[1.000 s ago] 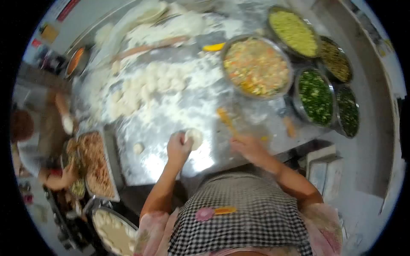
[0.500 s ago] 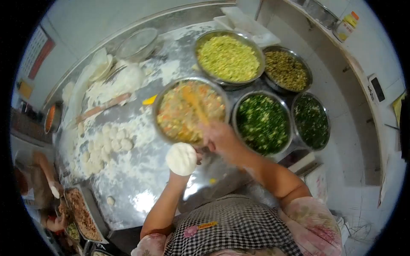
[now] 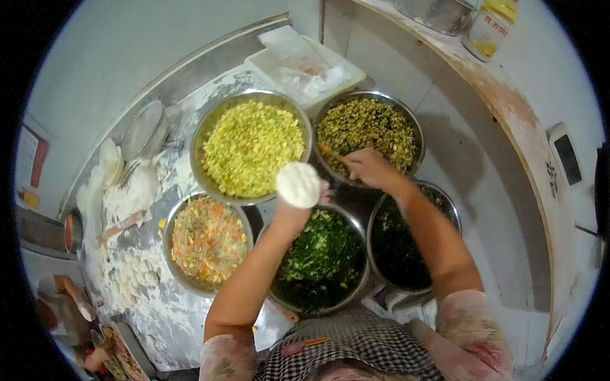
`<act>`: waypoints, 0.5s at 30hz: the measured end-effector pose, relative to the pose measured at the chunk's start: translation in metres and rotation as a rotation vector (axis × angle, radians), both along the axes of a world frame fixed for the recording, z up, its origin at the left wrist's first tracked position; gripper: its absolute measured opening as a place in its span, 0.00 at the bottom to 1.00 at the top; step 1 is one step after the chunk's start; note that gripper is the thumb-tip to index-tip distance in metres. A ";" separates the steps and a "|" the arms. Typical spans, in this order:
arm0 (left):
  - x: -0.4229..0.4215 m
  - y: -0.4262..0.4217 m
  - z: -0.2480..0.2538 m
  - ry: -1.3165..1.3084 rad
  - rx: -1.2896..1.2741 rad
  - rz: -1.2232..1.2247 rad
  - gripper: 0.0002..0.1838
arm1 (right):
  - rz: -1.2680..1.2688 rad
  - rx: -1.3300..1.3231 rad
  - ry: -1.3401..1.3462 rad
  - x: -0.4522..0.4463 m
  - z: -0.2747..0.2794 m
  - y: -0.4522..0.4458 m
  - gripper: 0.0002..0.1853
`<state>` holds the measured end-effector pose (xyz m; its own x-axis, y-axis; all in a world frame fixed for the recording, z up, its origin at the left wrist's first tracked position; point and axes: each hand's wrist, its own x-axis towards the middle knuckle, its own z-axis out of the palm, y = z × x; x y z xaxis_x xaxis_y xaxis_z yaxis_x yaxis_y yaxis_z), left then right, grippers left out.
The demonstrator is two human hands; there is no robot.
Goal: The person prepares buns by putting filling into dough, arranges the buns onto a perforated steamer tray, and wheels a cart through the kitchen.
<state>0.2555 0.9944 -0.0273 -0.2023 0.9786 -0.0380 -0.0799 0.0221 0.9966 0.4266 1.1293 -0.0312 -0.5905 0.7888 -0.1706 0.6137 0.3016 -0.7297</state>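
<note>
My left hand (image 3: 305, 204) holds up a round white dough wrapper (image 3: 298, 185) above the gap between the yellow-green filling bowl (image 3: 253, 149) and the dark green filling bowl (image 3: 323, 260). Part of that hand is hidden behind the wrapper. My right hand (image 3: 370, 167) grips a yellow-orange spatula (image 3: 334, 154), whose end lies in the brownish-green filling (image 3: 365, 130) at the bowl's near left side. Further left stands the bowl of orange and yellow mixed filling (image 3: 210, 241).
Another dark green bowl (image 3: 400, 244) stands under my right forearm. Dough pieces (image 3: 133, 279) and a rolling pin (image 3: 121, 227) lie on the floured table. A white tray (image 3: 305, 66) sits behind the bowls. At the lower left a co-worker's hands (image 3: 95, 359) are near a meat tray (image 3: 124, 352).
The view has swung right. The wrapper has come up off the table in my left hand. My right hand has moved the spatula from the mixed-filling bowl to the brownish-green one.
</note>
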 end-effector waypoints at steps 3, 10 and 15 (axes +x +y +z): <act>0.036 0.049 0.006 -0.276 -0.020 0.007 0.13 | -0.164 0.005 -0.005 0.001 -0.027 0.019 0.11; 0.057 0.125 -0.030 -0.342 -0.137 0.047 0.18 | -0.122 0.074 0.099 0.059 0.017 0.044 0.08; 0.053 0.164 -0.069 -0.031 -0.254 0.146 0.16 | -0.058 0.086 -0.180 0.054 0.045 0.092 0.11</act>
